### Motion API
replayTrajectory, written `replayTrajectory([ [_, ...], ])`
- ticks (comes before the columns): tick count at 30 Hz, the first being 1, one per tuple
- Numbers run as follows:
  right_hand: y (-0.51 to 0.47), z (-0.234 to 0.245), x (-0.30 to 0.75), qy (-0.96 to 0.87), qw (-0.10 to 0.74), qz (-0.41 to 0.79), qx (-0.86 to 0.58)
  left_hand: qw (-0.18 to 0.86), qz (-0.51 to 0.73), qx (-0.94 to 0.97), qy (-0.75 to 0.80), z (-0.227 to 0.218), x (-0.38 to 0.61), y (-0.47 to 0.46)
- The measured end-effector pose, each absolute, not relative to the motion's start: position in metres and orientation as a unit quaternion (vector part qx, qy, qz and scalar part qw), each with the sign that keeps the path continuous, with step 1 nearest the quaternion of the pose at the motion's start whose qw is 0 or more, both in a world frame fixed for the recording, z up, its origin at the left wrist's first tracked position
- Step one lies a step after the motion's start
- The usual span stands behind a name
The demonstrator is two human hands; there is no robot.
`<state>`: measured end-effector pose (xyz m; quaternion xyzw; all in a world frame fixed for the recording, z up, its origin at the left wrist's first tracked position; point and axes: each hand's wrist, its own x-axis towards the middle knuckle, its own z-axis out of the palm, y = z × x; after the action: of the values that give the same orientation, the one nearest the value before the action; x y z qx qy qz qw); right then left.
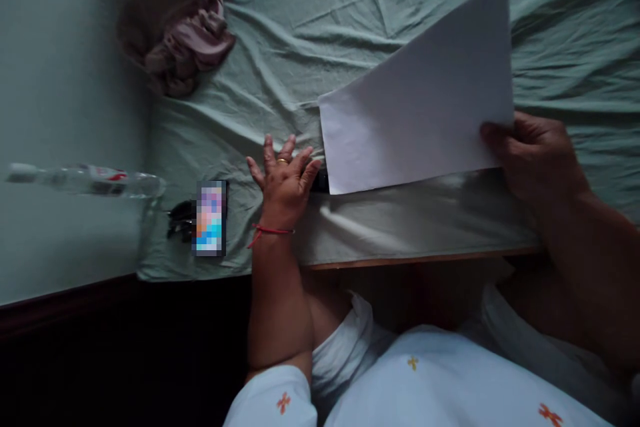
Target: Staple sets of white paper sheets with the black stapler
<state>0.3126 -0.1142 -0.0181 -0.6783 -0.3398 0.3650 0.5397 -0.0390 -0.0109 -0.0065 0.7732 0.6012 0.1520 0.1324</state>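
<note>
Two hands seen from the head camera, over a wrinkled sage-green bedsheet (310,27). Pinched, with the right hand (530,160), the near right edge of a plain white paper sheet (420,113), fingers curled shut on it. Held that smooth, stiff-looking rectangle tilted, far corner raised, lower left corner down by the cloth, with a soft shadow beneath. Laid the left hand (285,180) flat on the fabric, palm down, fingers spread and open, gripping nothing. Wore a thin gold-coloured ring (283,161) and a red thread (267,231) at the wrist. Had its fingertips just beside a small dark object (320,181) at the paper's low corner, too dim to identify.

Left of that wrist, on the same cloth: a flat rectangular phone (210,217), a dark tangled item (179,220) against its left side, and a clear plastic bottle (90,179) on its side, red on the label. Farther off, a crumpled mauve cloth (185,47), soft and bunched. Along the near edge, a straight wooden rim (425,258); below it, a white garment (425,380) with small orange cross motifs.
</note>
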Motion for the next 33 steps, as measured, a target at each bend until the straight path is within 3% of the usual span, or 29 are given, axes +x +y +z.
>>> replayTrajectory([
  [6,-0.117,-0.019,0.32,-0.323,0.546,0.365,-0.681,0.036,0.29,0.698,0.654,-0.008,-0.041,-0.004],
  [10,-0.118,-0.016,0.324,-0.278,0.586,0.39,-0.654,0.044,0.38,0.707,0.595,-0.006,-0.016,-0.023],
  [23,-0.12,-0.004,0.332,-0.192,0.648,0.41,-0.613,0.381,0.51,0.585,0.502,-0.003,0.018,-0.048],
  [30,-0.123,0.002,0.345,-0.174,0.633,0.381,-0.651,0.591,0.463,0.481,0.452,-0.013,0.029,-0.051],
  [33,-0.125,-0.006,0.349,-0.186,0.613,0.392,-0.66,0.605,0.453,0.467,0.46,-0.021,0.033,-0.051],
])
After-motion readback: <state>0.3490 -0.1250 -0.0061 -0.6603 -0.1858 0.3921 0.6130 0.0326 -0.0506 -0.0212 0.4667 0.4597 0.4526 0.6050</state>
